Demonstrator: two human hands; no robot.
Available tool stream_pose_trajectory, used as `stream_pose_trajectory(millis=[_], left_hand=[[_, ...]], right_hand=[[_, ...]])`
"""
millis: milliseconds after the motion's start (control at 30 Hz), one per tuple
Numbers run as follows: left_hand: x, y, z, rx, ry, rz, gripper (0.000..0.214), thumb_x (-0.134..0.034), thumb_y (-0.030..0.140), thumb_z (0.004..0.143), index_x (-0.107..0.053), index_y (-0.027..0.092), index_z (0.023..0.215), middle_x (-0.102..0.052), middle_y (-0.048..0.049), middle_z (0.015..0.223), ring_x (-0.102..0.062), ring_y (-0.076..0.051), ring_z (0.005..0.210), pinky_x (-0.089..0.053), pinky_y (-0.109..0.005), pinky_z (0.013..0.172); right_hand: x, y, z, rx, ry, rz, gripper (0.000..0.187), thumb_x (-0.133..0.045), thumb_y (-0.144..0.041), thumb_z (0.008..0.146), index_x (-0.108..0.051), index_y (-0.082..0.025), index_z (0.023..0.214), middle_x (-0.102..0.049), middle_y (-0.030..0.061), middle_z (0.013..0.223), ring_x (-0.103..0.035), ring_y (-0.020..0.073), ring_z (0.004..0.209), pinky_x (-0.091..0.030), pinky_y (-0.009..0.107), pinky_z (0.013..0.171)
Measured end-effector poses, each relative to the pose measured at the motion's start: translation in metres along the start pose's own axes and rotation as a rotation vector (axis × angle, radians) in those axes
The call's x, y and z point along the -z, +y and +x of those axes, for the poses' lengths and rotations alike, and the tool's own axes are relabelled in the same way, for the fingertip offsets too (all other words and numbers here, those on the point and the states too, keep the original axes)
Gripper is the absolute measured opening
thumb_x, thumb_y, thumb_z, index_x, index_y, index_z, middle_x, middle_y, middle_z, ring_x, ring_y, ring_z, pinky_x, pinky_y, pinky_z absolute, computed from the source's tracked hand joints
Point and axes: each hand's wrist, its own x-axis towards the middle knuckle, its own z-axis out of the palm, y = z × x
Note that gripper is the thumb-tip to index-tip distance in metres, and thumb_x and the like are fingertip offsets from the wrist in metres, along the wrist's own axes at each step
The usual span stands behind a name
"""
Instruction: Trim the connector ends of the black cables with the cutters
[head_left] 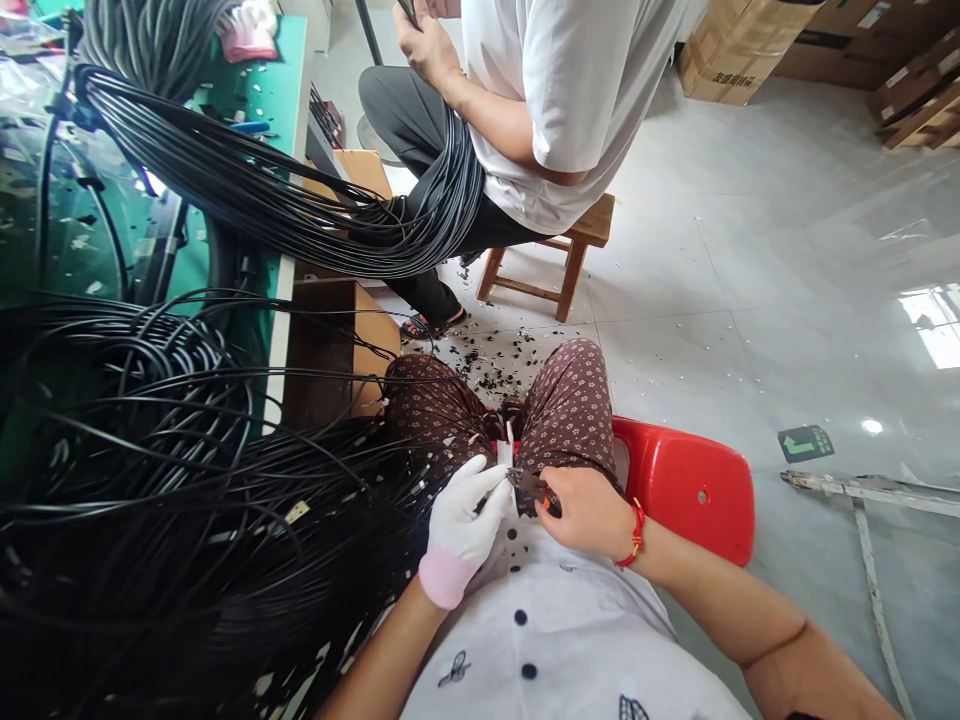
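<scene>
My left hand (466, 515), in a white glove with a pink cuff, is closed in a pinch in front of my lap. What its fingertips hold is too small to make out. A white strip-like piece (505, 452) shows just beyond them. My bare right hand (589, 510), with a red bracelet at the wrist, is wrapped round a pair of pliers (531, 488) with a dark head and a bit of orange on the handle. The pliers' jaws point left and meet the left fingertips. To the left lies a large heap of black cables (300, 540).
A green-topped table (289, 110) at left carries cable bundles and a pink-white glove (250, 32). Another person in a white shirt (570, 90) sits on a wooden stool (592, 222), cables across the lap. A red plastic seat (694, 490) is beside me. Black scraps (487, 365) litter the floor.
</scene>
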Motion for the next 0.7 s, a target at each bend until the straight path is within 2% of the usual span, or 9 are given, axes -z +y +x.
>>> stream_pose_trajectory(millis=[100,233,467,700], left_hand=[[0.0008,-0.0025,-0.0001,0.003,-0.078,-0.015,0.027,-0.05,0.025,0.084,-0.072,0.018,0.096,-0.072,-0.0037,0.078,-0.061,-0.022,0.102,-0.047,-0.032,0.092],[0.001,-0.0013,0.0004,0.073,-0.127,-0.047,0.027,-0.048,0.026,0.084,-0.073,0.017,0.09,-0.072,-0.005,0.079,-0.06,-0.023,0.106,-0.046,-0.033,0.094],[-0.0004,-0.0031,0.0004,0.134,-0.13,-0.129,0.026,-0.05,0.029,0.081,-0.074,0.018,0.078,-0.073,-0.0069,0.081,-0.059,-0.026,0.109,-0.045,-0.036,0.096],[-0.0014,-0.002,0.0019,0.164,-0.1,-0.196,0.022,-0.054,0.028,0.077,-0.074,0.018,0.079,-0.073,-0.0076,0.081,-0.06,-0.027,0.107,-0.045,-0.037,0.095]], right_hand=[[0.0009,0.0003,-0.0005,0.003,-0.019,0.023,0.012,-0.048,-0.025,0.079,-0.055,-0.017,0.075,-0.064,0.0038,0.074,-0.058,0.0158,0.066,-0.032,0.026,0.058],[0.002,0.001,-0.0001,0.009,-0.013,0.056,0.011,-0.048,-0.024,0.079,-0.055,-0.017,0.073,-0.063,0.0029,0.069,-0.055,0.0144,0.061,-0.03,0.025,0.056],[-0.001,0.0067,0.0006,0.06,-0.02,0.17,0.01,-0.051,-0.02,0.075,-0.05,-0.017,0.066,-0.051,-0.0019,0.055,-0.041,0.0097,0.05,-0.025,0.023,0.05],[-0.0038,0.0074,0.0007,0.084,0.012,0.284,0.013,-0.051,-0.017,0.074,-0.047,-0.017,0.061,-0.045,-0.004,0.052,-0.035,0.0079,0.047,-0.023,0.022,0.049]])
